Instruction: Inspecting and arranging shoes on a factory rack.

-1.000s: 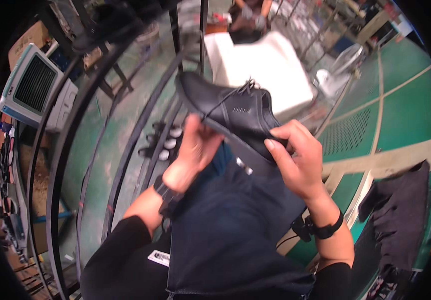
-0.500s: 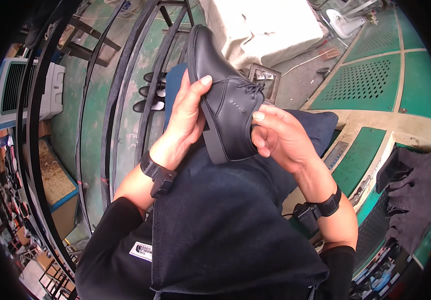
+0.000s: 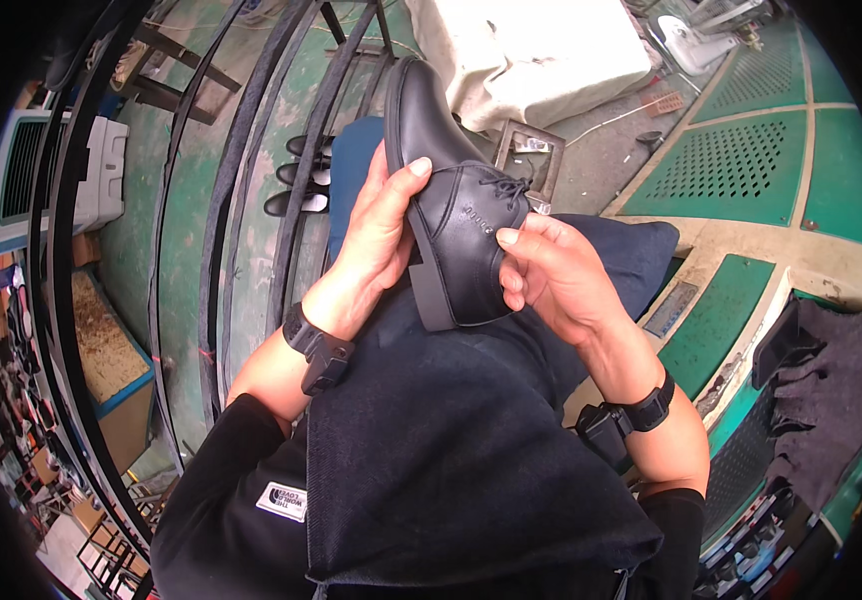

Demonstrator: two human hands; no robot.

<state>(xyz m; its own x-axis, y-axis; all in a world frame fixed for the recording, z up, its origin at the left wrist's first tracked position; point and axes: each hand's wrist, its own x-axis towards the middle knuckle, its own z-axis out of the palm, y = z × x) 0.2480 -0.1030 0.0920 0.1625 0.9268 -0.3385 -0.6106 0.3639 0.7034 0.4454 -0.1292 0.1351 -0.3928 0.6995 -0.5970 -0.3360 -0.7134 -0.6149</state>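
Observation:
A black lace-up leather shoe (image 3: 451, 215) is held above my lap on its side, toe pointing away from me and heel towards me. My left hand (image 3: 376, 225) grips it by the sole edge, thumb on the upper and fingers hidden behind. At the ankle opening, my right hand (image 3: 556, 270) pinches the collar, thumb on the outer side below the laces (image 3: 506, 188). The fingers of that hand curl at the rim, partly out of sight. Dark blue apron cloth (image 3: 471, 430) covers my lap beneath the shoe.
A black-barred rack (image 3: 219, 200) runs along my left, with several dark shoes (image 3: 296, 175) beyond it. Green machine panels (image 3: 721, 170) stand at right, near a dark grey cloth (image 3: 826, 390). Ahead is a white-covered table (image 3: 551, 60); a grey-white cooler (image 3: 101, 180) stands far left.
My right thumb has slid a little left and down along the shoe's collar. The shoe has shifted very slightly to the right in my left hand's unchanged grip.

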